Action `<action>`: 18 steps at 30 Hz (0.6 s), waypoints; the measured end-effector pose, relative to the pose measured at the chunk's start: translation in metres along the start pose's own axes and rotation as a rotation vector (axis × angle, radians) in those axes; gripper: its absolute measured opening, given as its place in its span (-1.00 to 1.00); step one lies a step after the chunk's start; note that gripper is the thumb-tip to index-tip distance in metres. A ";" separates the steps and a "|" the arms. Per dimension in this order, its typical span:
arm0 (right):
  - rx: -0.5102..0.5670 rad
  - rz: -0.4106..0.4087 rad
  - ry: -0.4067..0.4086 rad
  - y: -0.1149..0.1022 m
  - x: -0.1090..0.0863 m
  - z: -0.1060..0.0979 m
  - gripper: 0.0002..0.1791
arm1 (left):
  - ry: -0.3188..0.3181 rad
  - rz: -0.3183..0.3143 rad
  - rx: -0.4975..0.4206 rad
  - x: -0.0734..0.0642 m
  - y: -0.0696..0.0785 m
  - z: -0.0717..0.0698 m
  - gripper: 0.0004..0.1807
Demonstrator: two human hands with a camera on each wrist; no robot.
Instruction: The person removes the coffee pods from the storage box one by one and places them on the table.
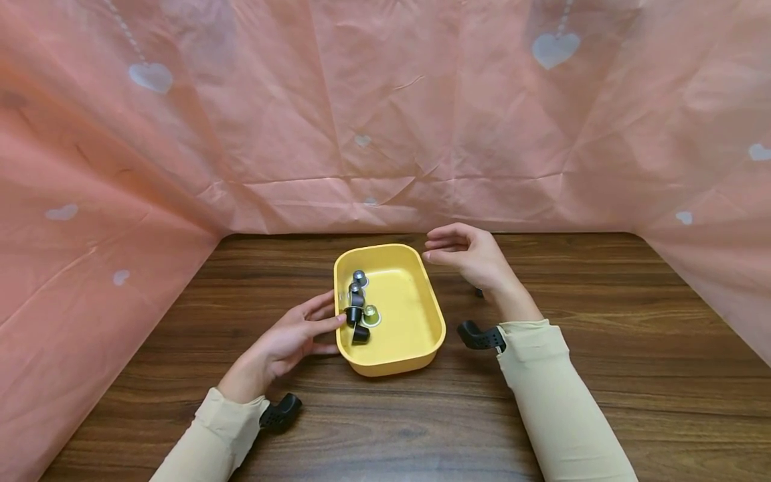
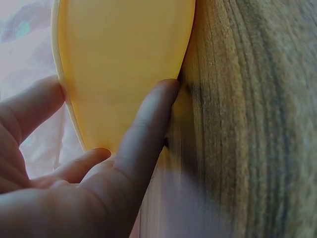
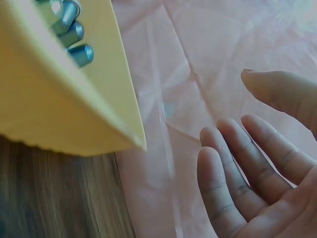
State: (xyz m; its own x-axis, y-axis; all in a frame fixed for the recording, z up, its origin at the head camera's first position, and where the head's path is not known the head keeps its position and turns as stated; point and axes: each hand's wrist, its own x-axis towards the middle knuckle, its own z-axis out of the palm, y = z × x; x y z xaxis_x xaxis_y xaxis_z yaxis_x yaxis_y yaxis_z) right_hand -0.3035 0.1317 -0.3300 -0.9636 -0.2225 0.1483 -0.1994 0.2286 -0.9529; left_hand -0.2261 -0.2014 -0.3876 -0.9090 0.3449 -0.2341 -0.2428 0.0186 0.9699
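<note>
A yellow box (image 1: 397, 369) with rounded corners stands on the table in the head view. Along its left inner wall lie several small coffee capsules: silver ones (image 1: 359, 276), black ones (image 1: 360, 334) and a yellow-green one (image 1: 370, 314). My left hand (image 1: 289, 338) holds the box's left side, thumb tip at the rim. Other fingers (image 2: 148, 121) reach along the outer wall down toward the table. Beside the box's far right corner, my right hand (image 1: 472, 258) hovers apart from it. In the right wrist view its fingers (image 3: 242, 148) are loosely extended, with nothing in them.
The dark wooden table (image 1: 602, 301) reaches back to a pink curtain (image 1: 391, 120) with pale hearts. More of that curtain hangs on both sides. Black camera mounts (image 1: 480, 335) sit on both wrists, low over the tabletop.
</note>
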 end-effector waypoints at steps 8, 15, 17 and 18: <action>0.061 -0.007 -0.033 -0.005 0.007 0.021 -0.53 | 0.001 0.006 -0.002 -0.001 0.001 0.000 -0.16; 0.051 -0.006 -0.051 -0.009 0.009 0.039 -0.56 | -0.002 0.005 -0.009 0.000 -0.001 0.002 -0.17; 0.052 -0.018 -0.053 -0.009 0.010 0.043 -0.57 | -0.001 0.003 -0.011 0.001 -0.002 0.003 -0.17; 0.052 -0.027 -0.056 -0.009 0.011 0.045 -0.57 | 0.001 0.003 -0.012 0.001 -0.002 0.004 -0.17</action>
State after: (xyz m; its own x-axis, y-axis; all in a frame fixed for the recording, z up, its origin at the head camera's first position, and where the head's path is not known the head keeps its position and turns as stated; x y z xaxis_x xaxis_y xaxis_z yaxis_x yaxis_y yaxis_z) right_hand -0.3042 0.0849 -0.3313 -0.9464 -0.2805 0.1601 -0.2139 0.1729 -0.9614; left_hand -0.2255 -0.1977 -0.3894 -0.9101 0.3441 -0.2311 -0.2439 0.0061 0.9698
